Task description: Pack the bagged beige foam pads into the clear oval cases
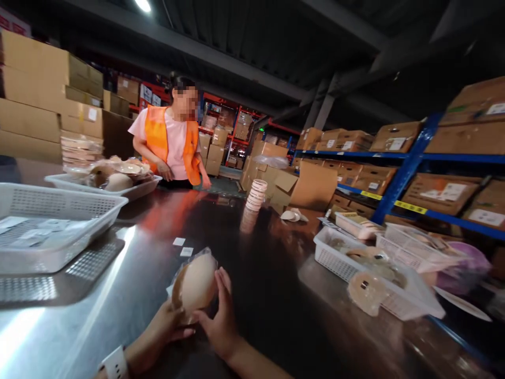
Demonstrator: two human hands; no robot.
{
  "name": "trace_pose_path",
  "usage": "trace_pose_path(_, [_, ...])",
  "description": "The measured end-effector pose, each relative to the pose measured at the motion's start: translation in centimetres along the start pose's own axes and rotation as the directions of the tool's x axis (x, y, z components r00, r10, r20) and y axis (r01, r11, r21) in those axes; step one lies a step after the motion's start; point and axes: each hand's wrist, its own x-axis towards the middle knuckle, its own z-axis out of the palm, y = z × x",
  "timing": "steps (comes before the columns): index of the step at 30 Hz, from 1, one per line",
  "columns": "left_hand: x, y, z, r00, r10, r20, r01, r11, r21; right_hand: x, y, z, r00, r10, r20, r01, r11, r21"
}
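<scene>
A beige, rounded bra cup (198, 281) in a clear plastic wrapper is held between my two hands above the dark metal table. My left hand (163, 321), with a white watch on its wrist, grips its lower left side. On its right edge are the fingers and thumb of my right hand (221, 321), closed around it. Just beyond the wrapper lie two small white labels, one label (179, 241) a little farther off than the other label (187, 252).
White baskets stand left (59, 252) and right (331, 258), the right one holding wrapped cups. A stack of round beige pieces (255, 195) rises at the table's far end. Across the table is a person in an orange vest (155, 134). Blue shelving (406, 168) holds cartons.
</scene>
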Motion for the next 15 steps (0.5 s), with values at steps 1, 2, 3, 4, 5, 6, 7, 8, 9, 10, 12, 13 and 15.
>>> trace_pose_path(1, [0.0, -0.1, 0.1, 0.999, 0.025, -0.029, -0.023, 0.997, 0.076, 0.1, 0.1, 0.0, 0.998, -0.056, 0.022, 0.057, 0.997, -0.051])
trace_pose_path(2, [-0.1, -0.2, 0.2, 0.997, 0.042, -0.059, -0.033, 0.989, 0.146, 0.1, 0.1, -0.1, 0.993, -0.103, 0.066, 0.109, 0.99, -0.092])
trace_pose_path(3, [-0.3, -0.2, 0.3, 0.997, 0.038, -0.069, -0.026, 0.986, 0.167, 0.2, 0.1, -0.2, 0.984, -0.135, 0.119, 0.149, 0.981, -0.124])
trace_pose_path(4, [-0.5, -0.2, 0.5, 0.999, 0.015, -0.046, -0.009, 0.992, 0.129, 0.3, 0.0, -0.3, 0.975, -0.147, 0.167, 0.172, 0.974, -0.149])
trace_pose_path(5, [-0.9, -0.1, 0.6, 1.0, -0.006, 0.002, 0.005, 0.998, 0.058, 0.5, -0.2, -0.4, 0.969, -0.145, 0.198, 0.179, 0.97, -0.166])
trace_pose_path(6, [-1.2, 0.1, 0.8, 0.997, -0.022, 0.073, 0.024, 0.999, -0.027, 0.6, -0.4, -0.5, 0.969, -0.139, 0.205, 0.176, 0.968, -0.176])
trace_pose_path(7, [-1.6, 0.3, 0.9, 0.988, -0.031, 0.149, 0.048, 0.993, -0.108, 0.8, -0.7, -0.7, 0.971, -0.142, 0.192, 0.176, 0.969, -0.174])
trace_pose_path(8, [-1.9, 0.5, 1.0, 0.976, -0.037, 0.214, 0.076, 0.981, -0.176, 1.0, -0.9, -1.0, 0.971, -0.163, 0.175, 0.191, 0.968, -0.16])
trace_pose_path(9, [-2.1, 0.8, 1.1, 0.967, -0.042, 0.252, 0.101, 0.969, -0.228, 1.2, -1.2, -1.2, 0.966, -0.203, 0.162, 0.225, 0.965, -0.137])
trace_pose_path(10, [-2.3, 1.1, 1.2, 0.965, -0.051, 0.258, 0.12, 0.958, -0.261, 1.4, -1.5, -1.6, 0.954, -0.256, 0.154, 0.274, 0.956, -0.108])
trace_pose_path(12, [-2.3, 1.6, 1.2, 0.976, -0.063, 0.209, 0.124, 0.947, -0.296, 1.5, -1.8, -2.2, 0.918, -0.369, 0.145, 0.381, 0.923, -0.058])
trace_pose_path(13, [-2.2, 1.9, 1.3, 0.982, -0.066, 0.179, 0.12, 0.943, -0.311, 1.4, -1.9, -2.4, 0.898, -0.418, 0.139, 0.428, 0.902, -0.055])
trace_pose_path(15, [-2.1, 2.4, 1.4, 0.988, -0.072, 0.134, 0.115, 0.931, -0.347, 1.1, -1.5, -2.7, 0.869, -0.483, 0.107, 0.493, 0.862, -0.117])
